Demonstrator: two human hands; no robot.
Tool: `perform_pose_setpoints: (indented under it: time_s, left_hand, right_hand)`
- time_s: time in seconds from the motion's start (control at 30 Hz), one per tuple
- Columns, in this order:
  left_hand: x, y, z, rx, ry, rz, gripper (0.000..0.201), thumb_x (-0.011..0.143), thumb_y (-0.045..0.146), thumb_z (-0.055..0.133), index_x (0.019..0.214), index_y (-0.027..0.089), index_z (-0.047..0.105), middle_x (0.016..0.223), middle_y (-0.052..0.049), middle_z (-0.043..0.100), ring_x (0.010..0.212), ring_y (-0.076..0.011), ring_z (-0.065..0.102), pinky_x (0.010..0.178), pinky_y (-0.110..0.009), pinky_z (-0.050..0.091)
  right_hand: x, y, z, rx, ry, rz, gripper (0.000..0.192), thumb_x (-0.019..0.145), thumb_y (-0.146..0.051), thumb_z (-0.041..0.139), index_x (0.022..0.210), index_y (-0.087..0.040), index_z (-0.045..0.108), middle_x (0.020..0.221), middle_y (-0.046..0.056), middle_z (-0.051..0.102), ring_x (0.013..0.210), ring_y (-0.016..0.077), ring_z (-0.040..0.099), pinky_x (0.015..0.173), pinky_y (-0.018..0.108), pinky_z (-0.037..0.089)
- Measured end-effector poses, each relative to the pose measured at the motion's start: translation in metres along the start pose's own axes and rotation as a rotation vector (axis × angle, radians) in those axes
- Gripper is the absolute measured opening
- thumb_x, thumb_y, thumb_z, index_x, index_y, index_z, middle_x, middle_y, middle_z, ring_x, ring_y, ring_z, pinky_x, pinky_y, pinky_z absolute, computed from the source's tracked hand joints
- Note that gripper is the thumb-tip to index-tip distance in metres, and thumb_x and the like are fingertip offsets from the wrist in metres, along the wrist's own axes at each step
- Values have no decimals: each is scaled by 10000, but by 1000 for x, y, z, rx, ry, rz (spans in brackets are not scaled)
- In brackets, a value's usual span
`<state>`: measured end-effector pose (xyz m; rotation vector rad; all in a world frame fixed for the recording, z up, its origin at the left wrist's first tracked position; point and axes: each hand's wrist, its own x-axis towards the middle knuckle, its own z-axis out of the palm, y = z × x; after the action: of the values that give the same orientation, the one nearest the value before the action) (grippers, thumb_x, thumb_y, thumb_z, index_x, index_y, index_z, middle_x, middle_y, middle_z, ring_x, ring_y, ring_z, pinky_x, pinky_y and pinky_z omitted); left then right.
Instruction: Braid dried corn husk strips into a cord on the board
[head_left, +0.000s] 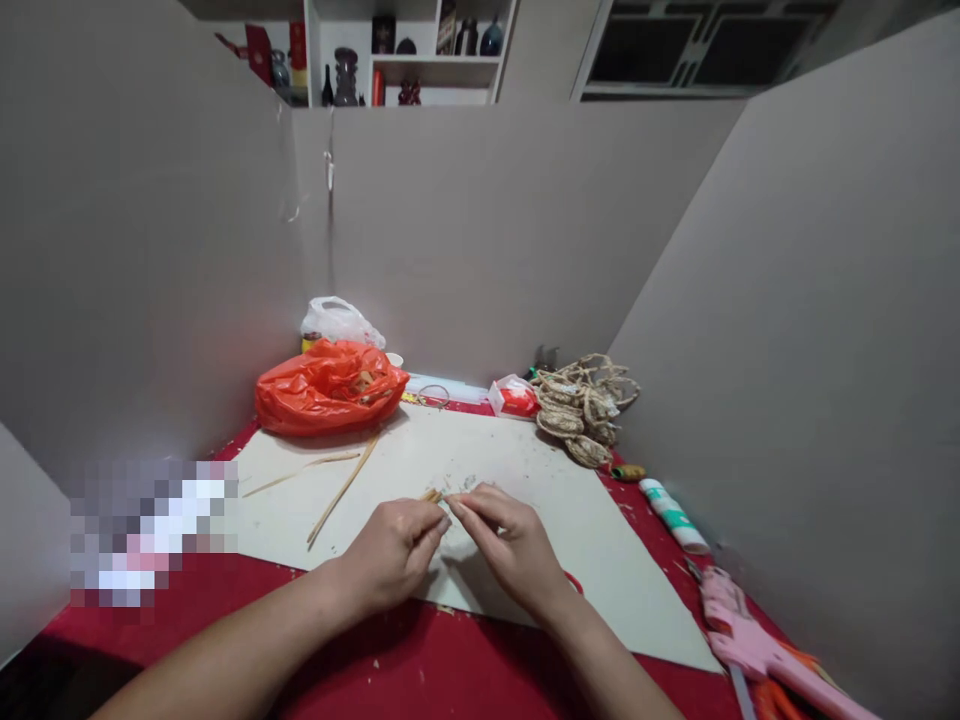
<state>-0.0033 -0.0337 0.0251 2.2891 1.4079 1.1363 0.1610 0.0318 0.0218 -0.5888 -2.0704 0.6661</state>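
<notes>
Left hand (394, 553): low centre, over the near edge of the pale board (525, 480); thumb and forefinger pressed together in a pinch grip on a short bundle of thin sticks (433, 495).
Right hand (510, 540): just beside the left, fingertips meeting it; fingers closed on the same bundle of thin sticks from the other side. Exact hold partly hidden by the knuckles.
Bundle of thin sticks: tan, small, held just above the pale board between both hands, tip pointing away and to the left.
Pale board: flat on the red desk (390, 670), speckled with small crumbs near the hands.
Long splints (341, 490): two or three, lying loose on the left part of the pale board, well apart from the hands.
Orange plastic bag (330, 385): crumpled, at the far left corner of the board, contents unclear.
Clear plastic bag (341, 320): behind the orange one, against the partition.
Coiled rope pieces (581, 405): heaped at the far right corner, fibre-coloured.
Small red-and-white packet (514, 397): just left of the rope heap.
Glue stick (673, 515): white and green, lying on the desk to the right of the board.
Pink glue gun (757, 645): near right corner of the desk.
Grey partitions (487, 230): enclosing the desk on three sides.
Shelf (405, 50): beyond the partitions, bearing bottles and ornaments.
</notes>
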Motion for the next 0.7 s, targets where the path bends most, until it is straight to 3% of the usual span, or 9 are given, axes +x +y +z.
perform_pose_setpoints:
  time_s: [0.13,0.37,0.7]
  left_hand:
    - [-1,-2,1,-27,111,-68,288,906,216,420,650,154,533,589,-1,534,557,-89,459,586,-208,343]
    - [-6,-9,13,110,200,-17,204,844,205,494,663,151,573,609,-24,596,581,-103,519,597,-206,369]
    - [-7,-10,16,114,141,-14,180,838,222,495,694,154,580,640,-24,619,597,-106,551,608,-193,398]
  right_hand:
    - [-2,7,0,-237,-81,-215,208,922,-191,459,931,-182,666,757,59,630,698,156,591,639,261,465]
    - [-7,14,2,-540,-27,-439,248,937,-247,429,815,-195,639,675,38,598,630,153,569,571,249,418]
    - [-7,12,10,-585,40,-516,306,940,-309,398,684,-211,534,613,13,535,582,144,549,560,251,393]
